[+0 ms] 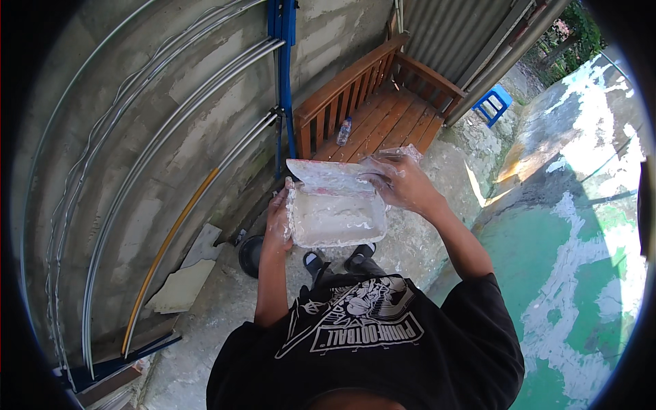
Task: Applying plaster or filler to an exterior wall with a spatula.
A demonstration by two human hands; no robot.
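My left hand (278, 220), closed round the left side of a white rectangular tub (338, 240), holds it in front of my body. Smooth pale wet paste (335, 213) lies in the tub, and dried splashes coat its rim. Above the tub's far edge is a long flat blade (324, 176), smeared white with reddish marks. My right hand (404, 181) grips the blade's right end. Both hands are spattered with white. Something crumpled and whitish (403, 152) sits at the right fingers; I cannot make out what it is.
A brown wooden bench (383, 113) stands ahead, with a clear plastic bottle (344, 131) on it. Metal rods (171, 133) run along the block wall at left, by a blue post (281, 68). A black bucket (251, 256) stands near my feet. A blue stool (493, 104) is at far right.
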